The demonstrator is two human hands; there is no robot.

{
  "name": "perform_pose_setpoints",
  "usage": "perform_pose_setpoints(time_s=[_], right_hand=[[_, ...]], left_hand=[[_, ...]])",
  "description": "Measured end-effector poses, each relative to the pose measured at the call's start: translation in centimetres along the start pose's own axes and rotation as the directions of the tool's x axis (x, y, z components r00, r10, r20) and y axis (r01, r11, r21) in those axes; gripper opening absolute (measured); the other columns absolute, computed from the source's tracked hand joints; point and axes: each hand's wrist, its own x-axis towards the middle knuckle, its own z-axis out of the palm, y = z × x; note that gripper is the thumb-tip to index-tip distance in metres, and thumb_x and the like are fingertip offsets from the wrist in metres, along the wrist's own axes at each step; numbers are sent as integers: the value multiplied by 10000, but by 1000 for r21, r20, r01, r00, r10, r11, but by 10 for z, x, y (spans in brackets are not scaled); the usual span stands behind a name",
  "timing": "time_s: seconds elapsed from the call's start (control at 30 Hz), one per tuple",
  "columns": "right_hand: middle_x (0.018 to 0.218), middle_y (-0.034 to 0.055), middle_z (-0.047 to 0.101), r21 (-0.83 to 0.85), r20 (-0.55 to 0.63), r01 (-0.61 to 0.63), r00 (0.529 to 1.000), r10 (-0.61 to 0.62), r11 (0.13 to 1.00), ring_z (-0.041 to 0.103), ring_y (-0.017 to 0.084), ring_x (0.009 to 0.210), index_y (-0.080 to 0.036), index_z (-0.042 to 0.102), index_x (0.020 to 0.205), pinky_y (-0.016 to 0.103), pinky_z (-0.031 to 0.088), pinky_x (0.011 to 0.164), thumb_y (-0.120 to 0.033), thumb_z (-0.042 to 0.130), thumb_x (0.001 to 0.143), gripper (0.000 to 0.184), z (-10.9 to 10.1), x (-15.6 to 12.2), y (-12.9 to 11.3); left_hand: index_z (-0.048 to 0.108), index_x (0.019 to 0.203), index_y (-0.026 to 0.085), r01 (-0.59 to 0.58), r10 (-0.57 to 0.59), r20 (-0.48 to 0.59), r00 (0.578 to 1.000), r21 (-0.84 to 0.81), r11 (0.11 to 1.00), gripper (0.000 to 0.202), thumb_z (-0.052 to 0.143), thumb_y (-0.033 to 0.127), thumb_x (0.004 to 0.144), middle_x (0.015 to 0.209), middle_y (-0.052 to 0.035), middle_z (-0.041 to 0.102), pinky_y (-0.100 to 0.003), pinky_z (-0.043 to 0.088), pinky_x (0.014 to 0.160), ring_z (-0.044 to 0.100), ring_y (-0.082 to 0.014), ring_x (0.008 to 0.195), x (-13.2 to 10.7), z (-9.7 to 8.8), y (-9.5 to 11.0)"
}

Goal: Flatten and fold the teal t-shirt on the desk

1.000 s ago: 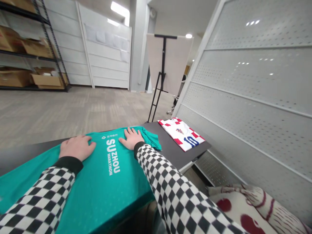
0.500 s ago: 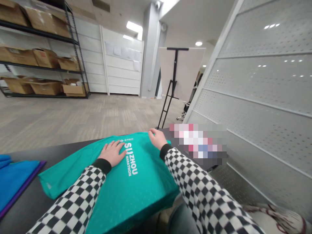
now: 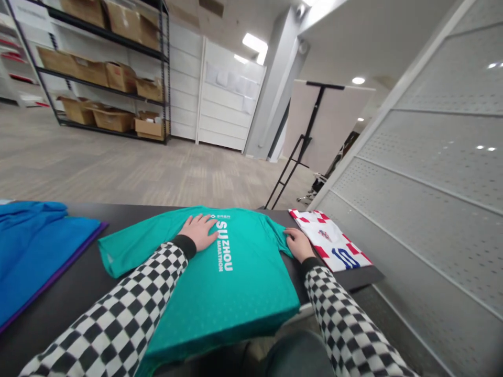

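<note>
A teal T-shirt point(image 3: 255, 285) with white "SUZHOU MARATHON" lettering lies spread on the black table point(image 3: 78, 293), its hem hanging over the near edge. My left hand point(image 3: 199, 232) rests flat on the chest beside the print, fingers spread. At the right sleeve, my right hand point(image 3: 299, 244) has its fingers closed on the fabric near the cuff; the fingertips are partly hidden. The other sleeve stretches out to the left, beyond my left forearm.
A folded red-and-white checked jersey point(image 3: 328, 235) with a blue 10 lies at the table's right end. Blue garments point(image 3: 43, 246) over a purple one lie at left. Beyond stand a black easel point(image 3: 310, 125), shelves of cardboard boxes point(image 3: 113, 118) and, at right, a perforated panel point(image 3: 432, 173).
My right hand has moved from the shirt's collar side out to the right, and the right sleeve now lies extended. My left hand stays on the chest. The view has turned left.
</note>
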Motion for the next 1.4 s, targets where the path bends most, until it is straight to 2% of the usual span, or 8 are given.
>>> perform_pose_setpoints(time_s=[0.23,0.33,0.57,0.73,0.87,0.97,1.1,1.4], right_hand=[[1378,161,800,-22,-72,-98,993,96,995,692,303,1404,-205,872,1081,480,474,1274,-377,532,1034,384,-2,7,1],[1389,147,800,7,-68,-69,995,70,998,712,290,1372,-194,861,1152,461,489,1268,-296,590,948,355,-1,4,0],[1261,82,855,64,-75,-121,989,126,991,752,279,1323,-223,867,1061,477,523,1247,-93,571,748,450,-2,0,3],[1255,125,844,59,-160,-123,978,131,991,770,308,1242,-208,848,1132,521,570,1179,-192,571,890,368,-25,-24,-3],[1233,128,842,4,-128,24,992,-23,1000,770,326,1206,-226,850,1104,517,579,1148,-322,642,974,263,-36,-63,-7],[1271,128,837,-43,-103,39,994,-43,998,770,322,1225,-225,850,1118,501,579,1148,-246,631,964,269,-36,-81,-9],[1305,128,828,-21,-127,-41,991,38,999,761,310,1252,-199,837,1196,478,575,1164,-133,593,903,386,-35,-82,-12],[1303,94,825,-61,-55,-64,997,60,996,746,296,1275,-243,845,1044,459,551,1186,-164,610,941,269,-38,-80,-25]], left_hand=[[575,1686,304,4,-4,-3,1000,9,1000,712,457,644,1072,1830,-81,428,-665,185,1392,331,-406,1708,5,7,-6],[572,1688,302,2,-2,4,1000,6,1000,718,453,649,1071,1831,-80,427,-661,186,1394,326,-403,1712,5,6,-6],[570,1692,303,0,0,7,1000,23,1000,726,439,657,1071,1831,-75,428,-668,185,1395,321,-403,1715,7,5,-8],[571,1691,303,-2,1,12,1000,30,1000,726,432,654,1071,1827,-79,435,-656,190,1396,328,-396,1713,6,5,-8],[579,1683,310,-2,2,1,1000,24,1000,728,426,667,1067,1824,-74,440,-653,178,1399,320,-389,1717,6,6,-9],[578,1684,314,0,0,0,1000,22,1000,730,421,675,1069,1825,-73,438,-662,185,1394,326,-395,1713,8,7,-11],[571,1690,302,-10,10,0,1000,42,999,747,405,686,1072,1825,-84,437,-665,200,1387,336,-403,1706,9,8,-13],[554,1697,310,-2,1,14,1000,77,997,765,368,700,1067,1832,-69,426,-650,206,1390,325,-393,1714,10,7,-13]])
